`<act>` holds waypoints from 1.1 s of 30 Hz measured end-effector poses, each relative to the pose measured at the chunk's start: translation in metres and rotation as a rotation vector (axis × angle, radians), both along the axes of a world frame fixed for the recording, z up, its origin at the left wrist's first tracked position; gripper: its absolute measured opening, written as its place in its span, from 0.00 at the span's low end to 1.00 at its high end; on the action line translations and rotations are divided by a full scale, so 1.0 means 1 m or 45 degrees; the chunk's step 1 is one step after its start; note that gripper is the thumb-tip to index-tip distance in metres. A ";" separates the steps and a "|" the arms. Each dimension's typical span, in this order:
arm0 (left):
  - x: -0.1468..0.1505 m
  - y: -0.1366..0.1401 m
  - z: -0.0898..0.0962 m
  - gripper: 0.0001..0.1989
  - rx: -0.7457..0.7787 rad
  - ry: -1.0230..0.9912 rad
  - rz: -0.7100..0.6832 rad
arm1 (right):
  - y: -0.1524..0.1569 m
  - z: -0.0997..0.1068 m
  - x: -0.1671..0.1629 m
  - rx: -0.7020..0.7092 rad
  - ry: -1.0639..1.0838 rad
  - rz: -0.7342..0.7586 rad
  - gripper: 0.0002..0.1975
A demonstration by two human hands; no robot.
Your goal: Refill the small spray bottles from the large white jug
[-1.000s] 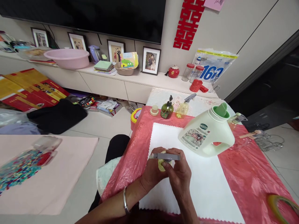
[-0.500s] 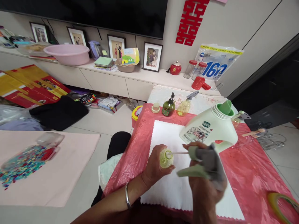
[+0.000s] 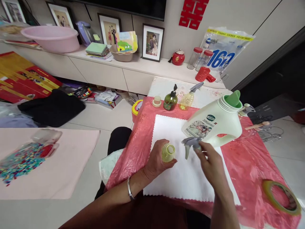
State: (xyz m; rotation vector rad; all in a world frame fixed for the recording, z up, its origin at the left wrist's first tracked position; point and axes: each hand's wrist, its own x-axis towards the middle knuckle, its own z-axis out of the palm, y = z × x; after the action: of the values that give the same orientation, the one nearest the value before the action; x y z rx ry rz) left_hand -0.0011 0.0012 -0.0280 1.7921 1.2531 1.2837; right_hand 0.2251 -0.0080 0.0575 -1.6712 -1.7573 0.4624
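My left hand is wrapped round a yellowish see-through bottle, whose open neck faces up. Just right of it, my right hand grips a grey and pale green trigger spray head by its collar end, apart from the bottle. The dip tube does not show clearly. Both hands are over a white scallop-edged sheet on a red plastic table cover. Behind them stands a large pale green detergent jug with a green spout in its open mouth.
Along the table's back are a cap, a green pump bottle and another spray bottle. A tape roll lies at the right front. At left, a pink sheet carries colourful small pieces.
The spray head's tube has come away from the bottle's mouth. My right hand has turned the spray head over and moved it up and slightly left. My left hand keeps the bottle.
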 end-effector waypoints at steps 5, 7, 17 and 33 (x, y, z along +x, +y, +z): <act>0.000 -0.001 0.000 0.37 0.082 -0.024 -0.006 | 0.004 -0.044 -0.006 -0.120 -0.141 0.082 0.18; 0.000 -0.001 0.001 0.37 0.091 -0.021 -0.009 | 0.004 -0.050 -0.010 -0.117 -0.151 0.089 0.18; -0.003 -0.004 -0.006 0.39 0.067 -0.063 0.015 | -0.001 -0.015 0.028 0.480 0.095 -0.602 0.20; -0.002 -0.001 -0.018 0.45 0.079 -0.093 -0.006 | 0.082 -0.021 0.084 0.301 0.925 -0.601 0.27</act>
State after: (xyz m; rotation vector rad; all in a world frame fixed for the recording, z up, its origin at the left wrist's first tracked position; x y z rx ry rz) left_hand -0.0027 0.0000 -0.0458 1.7735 1.1807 1.3865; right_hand 0.3092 0.0745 0.0363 -1.4315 -0.8275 0.5267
